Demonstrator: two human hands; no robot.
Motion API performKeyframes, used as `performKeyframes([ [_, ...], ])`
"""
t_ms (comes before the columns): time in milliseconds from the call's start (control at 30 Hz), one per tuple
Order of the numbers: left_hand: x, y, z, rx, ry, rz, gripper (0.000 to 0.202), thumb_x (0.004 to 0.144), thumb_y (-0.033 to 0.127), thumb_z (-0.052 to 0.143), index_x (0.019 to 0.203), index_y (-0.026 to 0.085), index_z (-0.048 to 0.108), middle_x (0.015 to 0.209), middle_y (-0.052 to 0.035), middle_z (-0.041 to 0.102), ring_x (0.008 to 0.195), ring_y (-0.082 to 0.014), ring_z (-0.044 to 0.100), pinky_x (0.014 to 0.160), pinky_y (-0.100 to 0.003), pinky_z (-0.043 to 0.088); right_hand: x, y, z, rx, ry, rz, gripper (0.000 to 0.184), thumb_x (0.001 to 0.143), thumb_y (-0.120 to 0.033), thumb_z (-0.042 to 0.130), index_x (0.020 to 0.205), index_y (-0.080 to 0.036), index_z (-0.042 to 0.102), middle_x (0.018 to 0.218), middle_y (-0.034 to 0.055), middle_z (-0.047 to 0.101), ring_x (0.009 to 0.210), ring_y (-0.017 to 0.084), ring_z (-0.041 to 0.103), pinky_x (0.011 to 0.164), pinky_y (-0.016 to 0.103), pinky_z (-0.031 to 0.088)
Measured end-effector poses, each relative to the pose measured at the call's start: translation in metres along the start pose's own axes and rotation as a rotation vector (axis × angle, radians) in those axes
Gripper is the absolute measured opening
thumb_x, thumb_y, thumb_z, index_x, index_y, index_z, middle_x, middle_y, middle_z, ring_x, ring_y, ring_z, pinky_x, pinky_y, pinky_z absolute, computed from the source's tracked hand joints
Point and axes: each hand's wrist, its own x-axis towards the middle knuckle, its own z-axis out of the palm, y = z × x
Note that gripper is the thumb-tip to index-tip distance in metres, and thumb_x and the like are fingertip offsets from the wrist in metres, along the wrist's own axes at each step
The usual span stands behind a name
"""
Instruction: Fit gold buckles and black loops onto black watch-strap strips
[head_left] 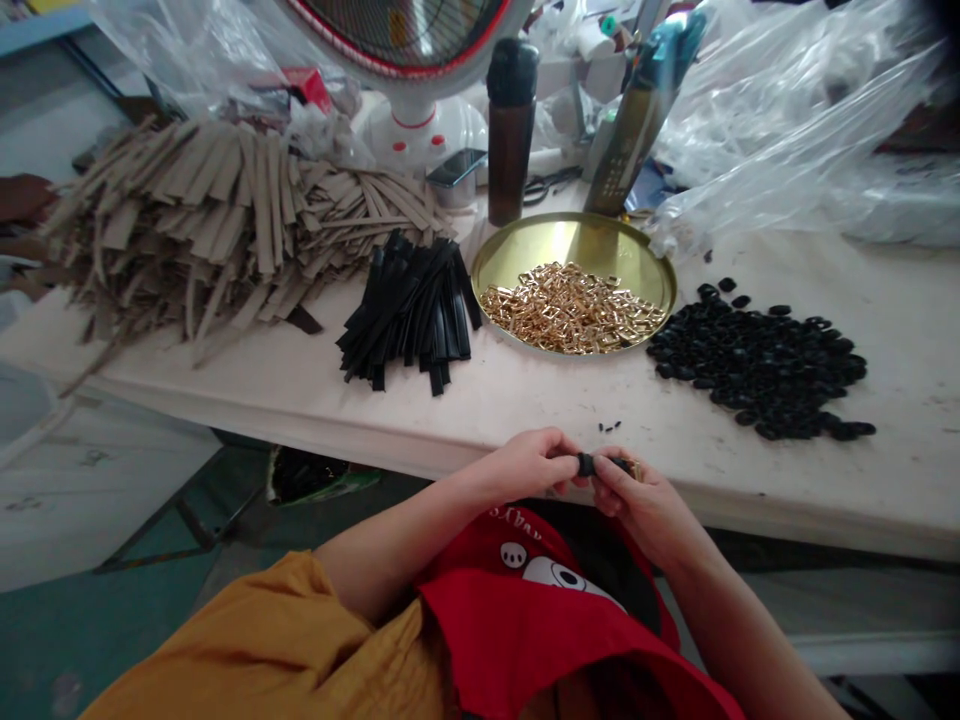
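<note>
My left hand (541, 463) and my right hand (643, 503) meet at the table's front edge, fingers pinched. Between them they grip a short black strap (586, 464), partly hidden by the fingers. At its right end, by my right hand, a bit of gold metal (636, 469) shows, resembling a buckle. Beyond my hands stands a round gold tray (495, 250) holding a heap of small gold buckles (574, 308). Flat black strips (416, 310) are stacked left of the tray. To its right lies a pile of small black looped pieces (757, 360).
A large heap of beige strips (195, 220) covers the left of the table (510, 395). Behind stand a fan (412, 125), a dark bottle (511, 135), scissors (551, 184) and a phone (457, 168). Clear plastic bags (795, 130) spread over the back right. Tiny black bits (609, 427) lie near my hands.
</note>
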Motion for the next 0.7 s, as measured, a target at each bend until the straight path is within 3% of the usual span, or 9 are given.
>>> performKeyframes([
  [100,0.001,-0.002,-0.001,-0.118,-0.023,-0.07,0.019,0.074,0.028,0.049,0.082,0.013,0.054,0.074,-0.0009,0.061,0.057,-0.0076,0.051,0.058,-0.021,0.041,-0.004,-0.005,-0.001,-0.224,-0.006,-0.025,0.026,0.075,-0.044,0.059,0.08,-0.02,0.05,0.05,-0.0069,0.042,0.044,0.008,0.034,0.042,0.022,0.027],
  [200,0.0,-0.004,0.0,-0.051,-0.048,-0.045,0.019,0.074,0.03,0.049,0.08,0.013,0.055,0.073,-0.0005,0.06,0.055,-0.0075,0.05,0.055,-0.02,0.04,-0.007,-0.013,-0.006,-0.523,0.02,-0.157,0.022,0.074,-0.042,0.058,0.078,-0.02,0.054,0.058,-0.0035,0.049,0.053,0.011,0.042,0.049,0.024,0.034],
  [300,-0.002,-0.002,0.001,0.041,-0.061,-0.019,0.021,0.076,0.031,0.047,0.082,0.014,0.056,0.073,-0.0001,0.06,0.055,-0.0079,0.05,0.053,-0.019,0.039,-0.009,-0.016,-0.01,-0.65,-0.018,-0.234,0.018,0.074,-0.038,0.057,0.074,-0.02,0.055,0.064,-0.0015,0.054,0.059,0.013,0.047,0.054,0.025,0.037],
  [500,-0.005,0.01,-0.006,0.239,-0.212,-0.033,0.022,0.078,0.028,0.038,0.067,0.015,0.051,0.058,0.0022,0.051,0.05,-0.0082,0.044,0.048,-0.02,0.033,-0.009,0.001,-0.01,-0.471,0.068,-0.175,0.024,0.078,-0.044,0.053,0.082,-0.021,0.051,0.053,-0.0051,0.045,0.048,0.011,0.04,0.045,0.023,0.032],
  [600,-0.004,0.009,-0.01,0.252,-0.207,-0.028,0.015,0.074,0.027,0.044,0.073,0.015,0.052,0.061,0.0036,0.048,0.054,-0.0084,0.042,0.049,-0.019,0.032,-0.01,0.005,-0.005,-0.392,0.098,-0.163,0.025,0.078,-0.045,0.055,0.082,-0.021,0.05,0.052,-0.0058,0.044,0.047,0.01,0.038,0.044,0.022,0.029],
  [700,-0.001,0.001,-0.007,0.23,-0.198,-0.018,0.022,0.076,0.033,0.044,0.08,0.014,0.053,0.066,0.0033,0.049,0.059,-0.0091,0.043,0.053,-0.019,0.034,-0.01,0.006,0.0,-0.303,0.111,-0.134,0.025,0.078,-0.045,0.056,0.082,-0.021,0.05,0.05,-0.0065,0.042,0.045,0.009,0.037,0.042,0.021,0.027],
])
